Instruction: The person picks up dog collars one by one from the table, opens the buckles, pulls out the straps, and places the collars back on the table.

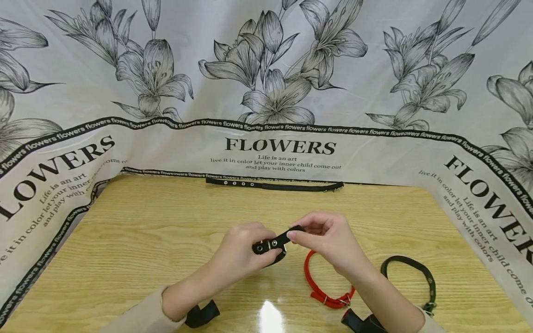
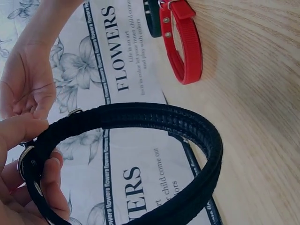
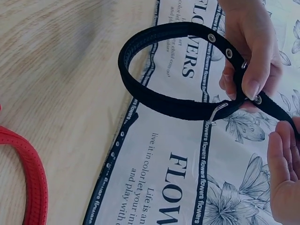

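Observation:
A black dog collar [image 3: 159, 103] with metal-rimmed holes is looped round and held up in front of me. My left hand [image 1: 245, 247] grips it at the buckle, thumb and fingers round the strap. My right hand [image 1: 329, 240] pinches the strap's free end between thumb and fingers. In the left wrist view the collar's loop [image 2: 159, 115] hangs out from the left fingers, and a metal ring [image 2: 22, 161] shows beside them. A red collar [image 1: 333, 303] lies on the table below the right hand, buckled into a loop.
A dark, looped collar [image 1: 410, 262] lies at the right, beyond my right forearm. Along the table's back edge stretches a straight black strap [image 1: 287, 186] with eyelets. Flower-printed white cloth [image 1: 166, 143] surrounds the wooden table [image 1: 166, 212]. Black objects [image 1: 201, 314] show beside both forearms.

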The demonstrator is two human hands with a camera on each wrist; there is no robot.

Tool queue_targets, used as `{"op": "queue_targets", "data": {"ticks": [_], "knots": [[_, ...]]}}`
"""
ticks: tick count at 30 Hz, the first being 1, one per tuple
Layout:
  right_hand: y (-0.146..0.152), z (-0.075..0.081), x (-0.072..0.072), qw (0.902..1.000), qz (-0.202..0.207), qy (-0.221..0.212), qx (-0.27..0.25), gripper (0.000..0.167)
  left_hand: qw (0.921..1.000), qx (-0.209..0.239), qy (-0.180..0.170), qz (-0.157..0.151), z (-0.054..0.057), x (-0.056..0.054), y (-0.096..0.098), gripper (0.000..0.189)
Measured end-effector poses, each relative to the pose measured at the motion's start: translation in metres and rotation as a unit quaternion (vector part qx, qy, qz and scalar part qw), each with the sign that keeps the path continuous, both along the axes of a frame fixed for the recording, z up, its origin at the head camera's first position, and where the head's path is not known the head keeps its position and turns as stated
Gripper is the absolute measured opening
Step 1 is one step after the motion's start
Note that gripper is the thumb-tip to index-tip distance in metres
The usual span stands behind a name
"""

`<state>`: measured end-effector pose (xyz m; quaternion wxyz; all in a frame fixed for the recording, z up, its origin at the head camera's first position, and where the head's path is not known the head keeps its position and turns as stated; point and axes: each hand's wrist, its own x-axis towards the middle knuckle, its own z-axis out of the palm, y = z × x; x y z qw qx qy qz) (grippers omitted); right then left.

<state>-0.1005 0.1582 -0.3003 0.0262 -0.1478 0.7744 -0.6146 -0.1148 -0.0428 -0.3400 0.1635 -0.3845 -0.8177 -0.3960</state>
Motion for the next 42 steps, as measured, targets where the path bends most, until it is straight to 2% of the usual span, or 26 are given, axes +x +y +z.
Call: {"op": "queue_targets", "data": {"ticks": [4,7,13,16,22,25,29,32,35,38,42], "knots": [[0.002,-0.001,0.002,0.9998,0.007,0.014,-0.009,0.013,0.9996,0.023,-0.016,-0.009,-0.002,0.000,-0.001,0.012],[0.005,-0.001,0.002,0.9985,0.014,-0.001,-0.053,0.007,0.9966,0.064,-0.048,-0.019,-0.003,0.001,-0.003,0.015],[0.010,-0.002,0.000,0.9854,0.018,-0.029,-0.167,0.024,0.9839,0.130,-0.122,-0.015,-0.007,0.001,-0.011,0.017],[0.012,-0.003,-0.001,0.9790,0.034,-0.032,-0.198,0.025,0.9800,0.139,-0.142,-0.008,-0.008,0.001,-0.015,0.017],[0.013,-0.004,-0.003,0.9733,0.069,-0.032,-0.217,0.024,0.9776,0.134,-0.162,-0.003,-0.006,0.003,-0.015,0.019],[0.013,-0.004,-0.004,0.9756,0.086,-0.018,-0.201,0.023,0.9695,0.143,-0.199,-0.009,-0.003,0.003,-0.014,0.021],[0.009,-0.007,-0.005,0.9916,0.072,-0.010,-0.107,0.018,0.9479,0.166,-0.272,-0.015,0.001,0.001,-0.015,0.024],[0.000,-0.011,-0.005,0.9972,0.053,-0.018,-0.050,0.025,0.9362,0.177,-0.303,-0.013,0.002,-0.001,-0.016,0.026],[-0.011,-0.014,-0.006,0.9987,0.037,-0.008,-0.034,0.026,0.9366,0.180,-0.300,-0.016,0.001,-0.002,-0.016,0.026],[-0.019,-0.018,-0.006,0.9994,0.010,0.033,-0.008,0.019,0.9397,0.183,-0.288,-0.022,-0.001,-0.002,-0.014,0.024],[-0.026,-0.022,-0.006,0.9948,-0.036,0.092,0.023,0.010,0.9408,0.183,-0.285,-0.012,-0.001,-0.002,-0.013,0.022]]}}
